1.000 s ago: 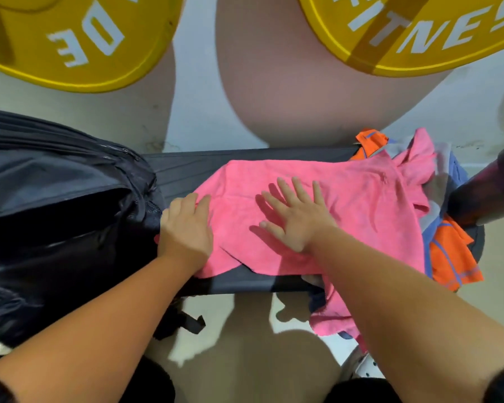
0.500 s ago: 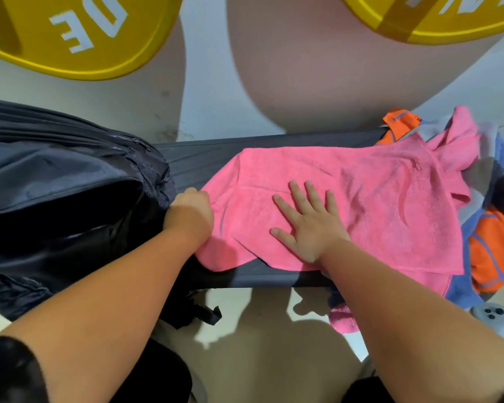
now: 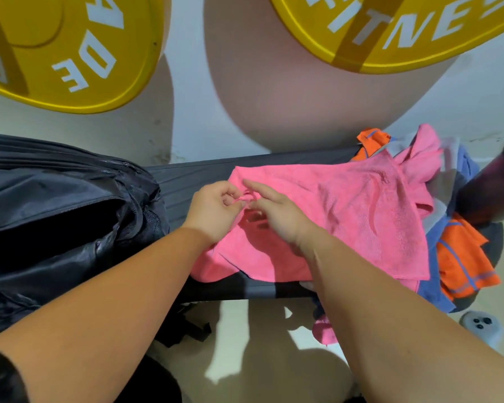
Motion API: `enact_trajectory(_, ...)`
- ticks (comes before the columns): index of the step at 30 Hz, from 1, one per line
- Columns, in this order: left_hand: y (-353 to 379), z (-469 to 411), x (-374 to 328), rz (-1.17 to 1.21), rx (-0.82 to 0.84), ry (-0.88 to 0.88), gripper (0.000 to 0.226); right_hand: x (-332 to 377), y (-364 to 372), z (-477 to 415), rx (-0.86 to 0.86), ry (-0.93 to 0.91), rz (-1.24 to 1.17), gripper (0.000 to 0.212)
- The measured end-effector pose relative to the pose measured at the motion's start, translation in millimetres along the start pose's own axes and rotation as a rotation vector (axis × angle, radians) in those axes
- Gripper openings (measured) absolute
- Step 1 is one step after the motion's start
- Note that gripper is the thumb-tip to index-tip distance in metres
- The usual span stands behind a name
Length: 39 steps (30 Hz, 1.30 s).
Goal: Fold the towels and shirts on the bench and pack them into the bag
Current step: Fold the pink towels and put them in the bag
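A pink towel (image 3: 346, 210) lies spread across the black bench (image 3: 192, 175). My left hand (image 3: 214, 212) and my right hand (image 3: 277, 213) meet at the towel's left end, both pinching a small raised fold of pink cloth between their fingertips. The black bag (image 3: 56, 222) sits open on the bench's left end, just left of my left hand. A pile of orange, blue and grey clothes (image 3: 460, 257) lies under the towel's right end; much of the pile is hidden by the towel.
Two yellow weight plates (image 3: 70, 53) (image 3: 390, 30) lean against the wall beyond the bench. A dark cylinder (image 3: 495, 187) juts in at the right edge. A pale round device (image 3: 482, 327) and a pink scrap (image 3: 325, 330) show below the bench.
My right hand lifted from pressing flat on the towel and my left hand left the towel's edge. Both came together and pinched the cloth near its left end.
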<state>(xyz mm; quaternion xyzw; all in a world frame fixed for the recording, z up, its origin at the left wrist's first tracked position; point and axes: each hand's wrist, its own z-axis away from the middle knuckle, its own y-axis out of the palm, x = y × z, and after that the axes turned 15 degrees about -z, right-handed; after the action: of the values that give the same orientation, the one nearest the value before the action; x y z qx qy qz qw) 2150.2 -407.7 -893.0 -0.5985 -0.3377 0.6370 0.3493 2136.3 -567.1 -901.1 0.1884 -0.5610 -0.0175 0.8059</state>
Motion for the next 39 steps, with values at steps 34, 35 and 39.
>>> enact_trajectory(34,-71,58,49,0.11,0.186,-0.1,0.049,45,23,-50,-0.087,0.085,-0.225,0.056)
enact_trajectory(35,-69,60,50,0.123,0.181,-0.129,0.047,39,19,-52,-0.099,0.109,-0.241,0.057)
enact_trajectory(39,-57,66,56,0.119,0.189,-0.199,0.026,13,2,-59,-0.176,0.167,-0.332,0.054)
